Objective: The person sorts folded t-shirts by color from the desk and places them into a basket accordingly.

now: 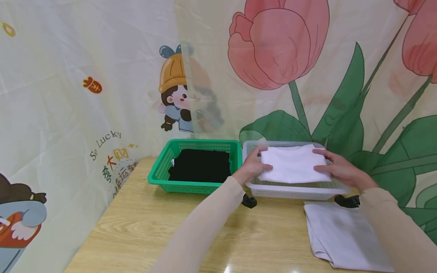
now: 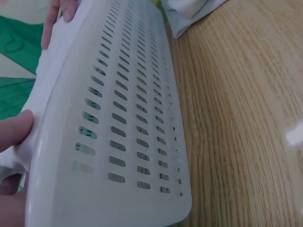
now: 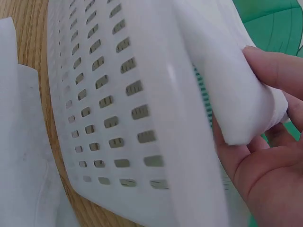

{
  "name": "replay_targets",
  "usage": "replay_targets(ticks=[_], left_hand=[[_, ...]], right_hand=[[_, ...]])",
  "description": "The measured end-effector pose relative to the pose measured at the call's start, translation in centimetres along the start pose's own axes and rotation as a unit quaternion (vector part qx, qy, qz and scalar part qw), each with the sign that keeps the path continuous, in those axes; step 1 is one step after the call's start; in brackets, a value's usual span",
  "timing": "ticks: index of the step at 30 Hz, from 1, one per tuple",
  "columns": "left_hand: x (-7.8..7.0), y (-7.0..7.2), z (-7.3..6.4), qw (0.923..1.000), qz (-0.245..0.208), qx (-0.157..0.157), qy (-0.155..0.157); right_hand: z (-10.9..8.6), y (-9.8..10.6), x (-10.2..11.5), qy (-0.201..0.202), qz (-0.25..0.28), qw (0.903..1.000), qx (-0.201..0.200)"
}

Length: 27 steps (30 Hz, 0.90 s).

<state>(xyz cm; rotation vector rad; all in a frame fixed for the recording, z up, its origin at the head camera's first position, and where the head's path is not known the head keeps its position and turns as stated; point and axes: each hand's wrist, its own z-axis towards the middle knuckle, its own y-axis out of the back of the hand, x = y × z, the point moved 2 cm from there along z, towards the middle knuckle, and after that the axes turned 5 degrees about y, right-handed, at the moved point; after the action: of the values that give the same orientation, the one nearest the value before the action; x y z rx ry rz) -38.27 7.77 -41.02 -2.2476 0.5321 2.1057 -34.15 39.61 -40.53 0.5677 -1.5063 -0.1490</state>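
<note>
Left hand (image 1: 250,166) and right hand (image 1: 345,171) pinch opposite ends of white cloth (image 1: 293,165) over white basket (image 1: 293,192). Probably best kept level, lowered evenly.

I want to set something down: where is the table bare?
Two patches of the table: before the green basket, left of the left sleeve; and before the white basket, between that sleeve and the folded pale cloth. Crowded: the back, with both baskets, and the right front, under the cloth.

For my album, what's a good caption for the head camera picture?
Left hand and right hand hold folded white cloth over a white basket, beside a green basket of black cloth.
</note>
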Motion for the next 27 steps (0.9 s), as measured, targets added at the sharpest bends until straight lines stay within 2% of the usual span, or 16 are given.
replay_targets(ticks=[6, 12, 20, 27], left_hand=[[0.8, -1.1, 1.0, 0.9999, 0.014, 0.002, -0.001], [1.3, -1.7, 2.0, 0.9994, 0.009, -0.025, 0.020], [1.7, -2.3, 2.0, 0.9968, -0.026, -0.065, 0.039], [1.9, -2.6, 2.0, 0.9938, -0.026, -0.085, 0.066]], right_hand=[[0.6, -0.3, -1.2, -0.003, -0.021, 0.9997, -0.016], [1.4, -1.0, -1.4, -0.014, -0.040, 0.9988, -0.025], [2.2, -1.6, -1.8, -0.033, -0.064, 0.9968, -0.033], [2.7, -2.3, -2.5, -0.029, -0.030, 0.9985, -0.034]])
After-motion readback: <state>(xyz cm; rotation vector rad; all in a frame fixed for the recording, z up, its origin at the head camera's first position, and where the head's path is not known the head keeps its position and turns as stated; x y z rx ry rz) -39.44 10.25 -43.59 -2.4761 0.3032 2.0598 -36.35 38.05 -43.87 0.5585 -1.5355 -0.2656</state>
